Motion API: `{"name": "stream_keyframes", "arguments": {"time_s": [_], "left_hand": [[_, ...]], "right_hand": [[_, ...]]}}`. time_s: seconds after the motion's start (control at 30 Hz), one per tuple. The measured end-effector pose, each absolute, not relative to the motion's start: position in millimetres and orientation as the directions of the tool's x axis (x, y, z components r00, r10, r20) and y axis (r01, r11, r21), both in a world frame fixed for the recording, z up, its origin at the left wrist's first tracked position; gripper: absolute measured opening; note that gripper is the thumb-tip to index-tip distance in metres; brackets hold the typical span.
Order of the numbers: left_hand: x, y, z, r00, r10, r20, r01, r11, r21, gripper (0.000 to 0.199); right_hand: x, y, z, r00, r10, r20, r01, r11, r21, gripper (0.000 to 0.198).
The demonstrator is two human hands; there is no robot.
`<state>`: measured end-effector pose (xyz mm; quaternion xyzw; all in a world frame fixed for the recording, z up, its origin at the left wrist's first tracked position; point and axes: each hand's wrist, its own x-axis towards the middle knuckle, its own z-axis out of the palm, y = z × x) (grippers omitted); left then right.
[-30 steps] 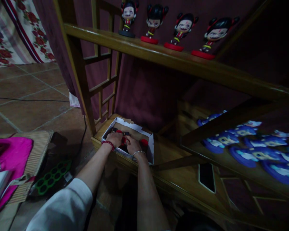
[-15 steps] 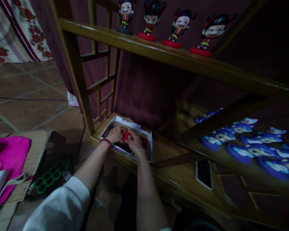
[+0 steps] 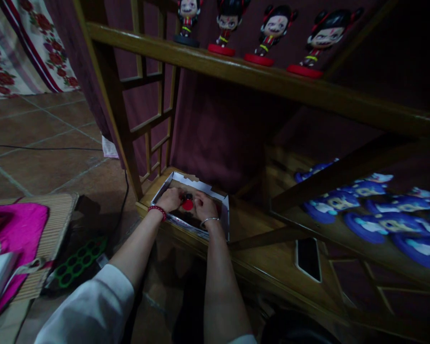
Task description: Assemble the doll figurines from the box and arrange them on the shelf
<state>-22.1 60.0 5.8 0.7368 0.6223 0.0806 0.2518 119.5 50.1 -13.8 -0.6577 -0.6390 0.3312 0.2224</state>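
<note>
Head view, the only one you've got: compared with half a second ago, your right hand [image 3: 206, 208] has slid a bit away from the red round piece [image 3: 188, 204], so there's now a gap between them and a small black bit [image 3: 188, 196] shows just behind it. Your left hand [image 3: 170, 199] is in about the same spot. The camera's shifted slightly too, so the figurines [image 3: 272, 28] sit higher up and the tops of the two leftmost are cut off.

Hard to make out: both your hands have the fingers curled in, but I honestly can't tell if either is gripping anything, since the tips are small and dim. Your wrists and hands also hide part of the white box [image 3: 220, 195], and its near side is murky.

The red piece looks flat, bright and roundish, in the box between your hands. Box is open, resting on the wooden lower shelf [image 3: 261, 251].
</note>
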Motion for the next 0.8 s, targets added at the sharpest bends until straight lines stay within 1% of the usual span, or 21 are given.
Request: {"name": "stream_keyframes", "arguments": {"time_s": [0.03,0.07,0.17,0.23,0.33,0.43,0.53,0.67,0.8], "left_hand": [[-24.0,58.8,7.0,0.230,0.951,-0.207,0.890,-0.119,0.441,0.029],[-25.7,57.5,8.0,0.246,0.943,-0.224,0.898,-0.135,0.420,0.028],[-29.2,55.1,8.5,0.278,0.916,-0.290,0.911,-0.155,0.383,0.030],[-30.6,54.8,7.4,0.269,0.905,-0.328,0.923,-0.146,0.355,0.034],[-32.7,55.9,5.5,0.230,0.914,-0.334,0.938,-0.116,0.328,0.037],[-34.7,57.5,4.8,0.209,0.915,-0.344,0.944,-0.098,0.314,0.034],[-34.9,58.8,4.8,0.227,0.910,-0.347,0.939,-0.110,0.325,0.033],[-28.8,61.1,1.4,0.237,0.919,-0.314,0.940,-0.135,0.314,0.033],[-14.8,64.3,-6.5,0.299,0.916,-0.266,0.912,-0.193,0.362,0.037]], "right_hand": [[123.2,49.9,-10.8,0.002,0.985,-0.174,0.753,-0.116,-0.648,0.036],[126.2,49.4,-8.6,0.014,0.985,-0.173,0.784,-0.118,-0.610,0.037],[128.4,46.4,-6.6,-0.018,0.973,-0.230,0.855,-0.104,-0.507,0.037],[126.5,44.9,-8.0,-0.047,0.966,-0.253,0.882,-0.079,-0.464,0.037],[126.6,45.3,-10.4,-0.051,0.964,-0.259,0.872,-0.083,-0.482,0.037],[133.2,47.2,-10.1,0.002,0.958,-0.287,0.839,-0.158,-0.521,0.038],[140.0,47.6,-9.1,0.056,0.948,-0.312,0.836,-0.216,-0.505,0.039],[140.3,45.6,-12.3,0.015,0.940,-0.341,0.846,-0.193,-0.496,0.039],[136.7,44.2,-14.9,-0.025,0.946,-0.324,0.872,-0.138,-0.471,0.039]]}}
